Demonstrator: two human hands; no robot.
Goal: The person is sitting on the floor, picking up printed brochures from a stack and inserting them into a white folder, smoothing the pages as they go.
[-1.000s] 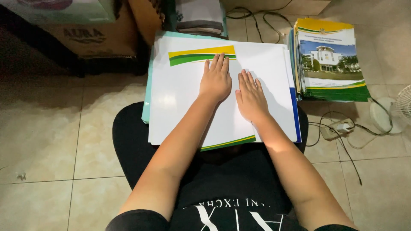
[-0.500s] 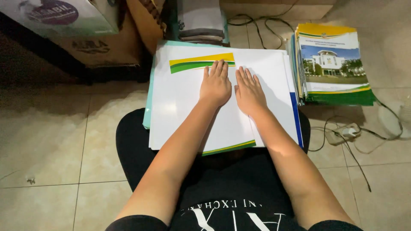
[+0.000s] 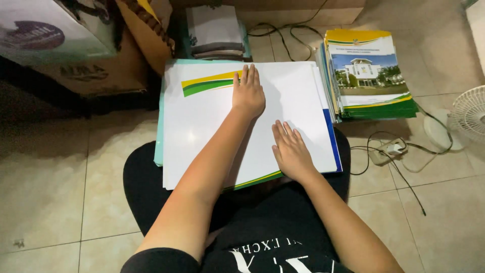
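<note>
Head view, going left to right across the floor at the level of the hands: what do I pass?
Brown cardboard box → large white sheet with a green-and-yellow stripe → left hand flat on it → right hand flat on it → stack of printed booklets with a building photo → white electric fan.

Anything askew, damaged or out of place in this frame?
Nothing damaged. Both hands, left hand and right hand, lie flat on the large white sheet. The booklet stack is slightly fanned, and cables trail loosely across the floor tiles.

a single head-worn view looks steeply down, close over the lap and tiled floor [image 3: 45, 192].
</note>
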